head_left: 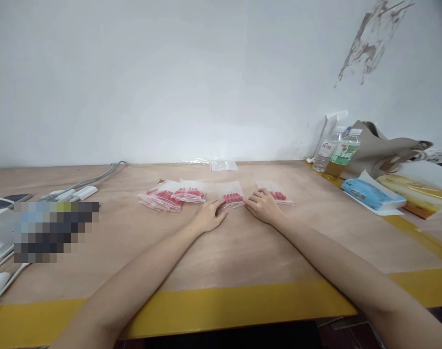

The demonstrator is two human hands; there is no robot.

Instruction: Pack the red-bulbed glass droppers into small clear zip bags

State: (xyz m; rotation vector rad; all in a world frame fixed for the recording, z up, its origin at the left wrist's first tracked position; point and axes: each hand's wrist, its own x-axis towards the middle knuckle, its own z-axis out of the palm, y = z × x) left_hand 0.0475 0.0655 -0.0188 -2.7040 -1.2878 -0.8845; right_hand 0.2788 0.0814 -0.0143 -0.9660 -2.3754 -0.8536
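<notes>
Small clear zip bags of red pieces lie in a row on the wooden table (242, 247). My left hand (208, 216) rests on the table with its fingers curled at the left edge of the middle bag (232, 196). My right hand (261, 206) rests at that bag's right edge, fingers bent and touching it. Another bag (277, 193) lies just behind my right hand. A heap of such bags (173, 195) lies to the left of my left hand. A stack of empty clear bags (223, 165) sits near the wall.
Two plastic bottles (339, 152) and a grey bag (381, 148) stand at the back right. A blue packet (369, 194) and a yellow packet (413, 189) lie on the right. Cables and white adapters (78, 193) lie at the left. Yellow tape (242, 305) edges the table front.
</notes>
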